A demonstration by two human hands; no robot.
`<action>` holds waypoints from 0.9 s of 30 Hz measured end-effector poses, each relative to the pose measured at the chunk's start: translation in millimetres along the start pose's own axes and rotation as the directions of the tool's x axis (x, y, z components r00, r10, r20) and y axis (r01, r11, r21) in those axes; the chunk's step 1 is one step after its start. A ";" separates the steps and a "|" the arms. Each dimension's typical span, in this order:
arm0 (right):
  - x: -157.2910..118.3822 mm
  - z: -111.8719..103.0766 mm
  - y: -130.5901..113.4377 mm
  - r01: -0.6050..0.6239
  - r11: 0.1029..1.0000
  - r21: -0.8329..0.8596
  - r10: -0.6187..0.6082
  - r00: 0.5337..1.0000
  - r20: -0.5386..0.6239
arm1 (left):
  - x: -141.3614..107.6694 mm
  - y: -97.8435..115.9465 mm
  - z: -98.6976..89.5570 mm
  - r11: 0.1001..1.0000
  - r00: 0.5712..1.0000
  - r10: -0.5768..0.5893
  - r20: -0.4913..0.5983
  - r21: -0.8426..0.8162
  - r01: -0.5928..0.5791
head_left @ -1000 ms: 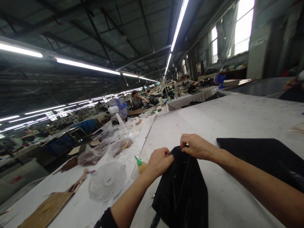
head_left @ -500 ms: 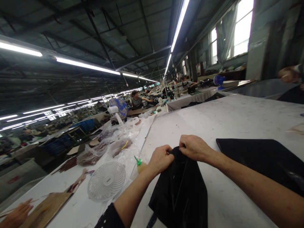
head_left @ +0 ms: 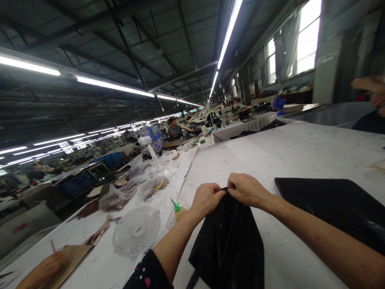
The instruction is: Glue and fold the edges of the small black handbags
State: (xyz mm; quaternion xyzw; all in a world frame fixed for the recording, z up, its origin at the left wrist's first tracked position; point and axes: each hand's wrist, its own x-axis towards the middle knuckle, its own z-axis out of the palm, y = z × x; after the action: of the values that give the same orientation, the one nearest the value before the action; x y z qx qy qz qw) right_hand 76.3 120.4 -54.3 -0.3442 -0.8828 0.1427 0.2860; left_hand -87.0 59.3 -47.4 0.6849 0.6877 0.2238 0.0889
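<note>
A black piece of sewn material (head_left: 231, 245), shaped like a bag, hangs and lies over the near part of the white table (head_left: 240, 160). My left hand (head_left: 209, 197) pinches its top edge from the left. Close beside it, my right hand (head_left: 248, 189) pinches the same edge, and the fingertips of both hands nearly meet. A long fold runs down the front of the material. What sits between the fingertips is hidden. To the right lies another flat black piece (head_left: 327, 204).
Left of my hands are a glue bottle (head_left: 179, 210) with a green cap and a white fan (head_left: 136, 230). Plastic bags (head_left: 120, 192) lie beyond. A co-worker's hand (head_left: 45, 269) works on a brown piece at lower left; another person's hands (head_left: 373, 90) are at far right.
My left hand has slid right along the edge, closer to my right hand. The co-worker's hand at lower left has moved right over the brown piece.
</note>
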 end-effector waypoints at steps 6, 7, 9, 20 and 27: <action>-17.2 -3.6 3.8 0.042 0.925 0.379 0.010 0.991 -0.135 | -9.9 -5.4 -31.6 0.978 0.978 -0.135 -0.157 0.136 0.157; -22.8 -2.7 5.6 0.016 0.892 0.452 0.062 0.986 -0.156 | -12.3 -10.4 -38.0 0.966 0.966 -0.166 -0.197 0.165 0.200; -35.7 1.6 7.6 -0.050 0.845 0.532 0.155 0.976 -0.154 | -16.0 -22.3 -46.9 0.926 0.948 -0.214 -0.234 0.260 0.273; -75.1 51.1 2.3 -0.060 0.885 0.462 0.152 0.975 -0.164 | -11.4 -34.5 -38.4 0.877 0.990 0.017 -0.143 0.478 0.054; -62.8 51.5 9.8 -0.123 0.769 0.628 0.241 0.965 -0.106 | -7.0 -11.3 -34.7 0.806 0.861 0.482 0.160 0.304 -0.508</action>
State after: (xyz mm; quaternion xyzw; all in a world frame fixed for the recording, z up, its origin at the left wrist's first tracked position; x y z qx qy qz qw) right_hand 88.0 81.3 -125.3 -0.3277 -0.7205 0.4180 0.4459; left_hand -111.8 46.4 -22.8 0.8531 0.5093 0.0928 -0.0649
